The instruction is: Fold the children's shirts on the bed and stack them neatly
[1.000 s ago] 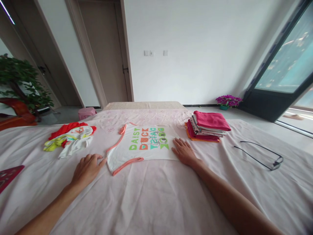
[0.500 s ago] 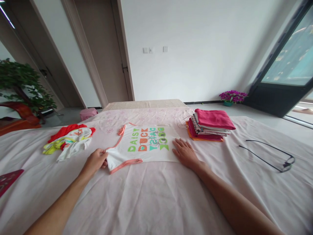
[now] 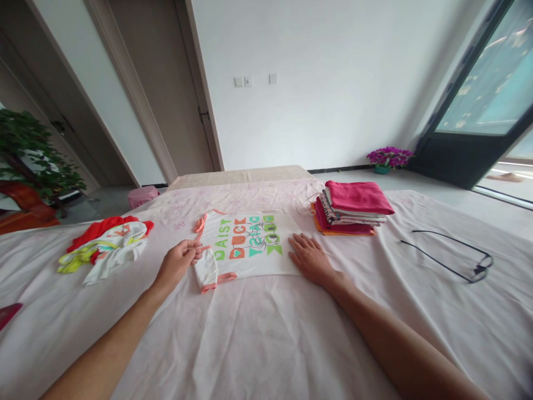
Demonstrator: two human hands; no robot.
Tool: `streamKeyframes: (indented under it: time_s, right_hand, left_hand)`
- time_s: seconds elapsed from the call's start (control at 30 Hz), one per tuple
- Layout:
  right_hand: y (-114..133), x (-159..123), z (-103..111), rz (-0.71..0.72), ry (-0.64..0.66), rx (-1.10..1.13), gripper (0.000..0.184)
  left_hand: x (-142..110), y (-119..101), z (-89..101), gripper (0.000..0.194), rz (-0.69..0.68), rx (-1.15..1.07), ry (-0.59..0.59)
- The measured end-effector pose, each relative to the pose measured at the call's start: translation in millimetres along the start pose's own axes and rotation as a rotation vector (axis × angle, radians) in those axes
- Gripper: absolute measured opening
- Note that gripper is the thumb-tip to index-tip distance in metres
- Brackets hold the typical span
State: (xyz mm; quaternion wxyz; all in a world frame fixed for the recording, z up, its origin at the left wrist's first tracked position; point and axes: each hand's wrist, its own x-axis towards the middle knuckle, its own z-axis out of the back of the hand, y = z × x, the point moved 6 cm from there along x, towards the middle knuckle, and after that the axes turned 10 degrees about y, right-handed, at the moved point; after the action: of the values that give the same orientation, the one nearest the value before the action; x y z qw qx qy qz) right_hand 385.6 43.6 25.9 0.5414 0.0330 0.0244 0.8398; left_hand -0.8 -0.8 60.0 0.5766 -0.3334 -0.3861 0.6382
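A white T-shirt (image 3: pixel 250 265) with coral trim and a green and orange "DAISY DUCK" print lies flat on the pale pink cloth. My left hand (image 3: pixel 180 261) pinches its edge near the neck and shoulder, and part of the fabric there is turned inward over the print's side. Spread flat, my right hand (image 3: pixel 312 258) rests on the shirt's hem end with its fingers apart. Just beyond that hand stands a stack of folded clothes (image 3: pixel 358 199), a deep pink piece on top.
Crumpled red, white and yellow clothes (image 3: pixel 112 241) lie to the left. Black-framed glasses (image 3: pixel 452 258) rest on the bed cloth (image 3: pixel 250 333) at right. A dark pink object (image 3: pixel 9 315) shows at the left edge. Behind are a pink stool (image 3: pixel 142 195) and purple flowers (image 3: pixel 390 157).
My left hand has moved right and slightly up, folding the shirt's shoulder edge inward. My right hand stays flat on the shirt. The whole view has shifted a little.
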Motion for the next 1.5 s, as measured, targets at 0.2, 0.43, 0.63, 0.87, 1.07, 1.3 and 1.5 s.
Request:
streamKeyframes:
  time_s: [0.2,0.43,0.63,0.87,1.07,1.3,1.5]
  right_hand:
    - [1,0,0,-0.012,0.017,0.032,0.053]
    - [4,-10,26,0.078,-0.029,0.184,0.040]
    - [9,-25,48,0.291,0.242,0.268,0.025]
    - [20,-34,45,0.276,0.223,0.032,0.045]
    - [6,-19,50,0.224,0.140,0.113,0.032]
    - [-46,57,45,0.067,0.043,0.459,0.031]
    - [-59,84,13,-0.076,-0.016,0.390,0.036]
  left_hand:
    - [-24,14,-24.4,0.042,-0.285,0.447,0.306]
    - [-40,27,2.8,0.049,-0.494,0.683,0.324]
    - [-37,27,5.1,0.036,-0.764,0.811,0.356]
    - [-31,12,-12.9,0.028,-0.826,0.768,0.334]
    - [-11,10,-14.6,0.025,-0.399,0.570,0.210]
    - [47,14,-6.9,0.029,0.027,0.612,0.005]
    - [67,25,-10.0,0.033,0.136,0.658,0.007]
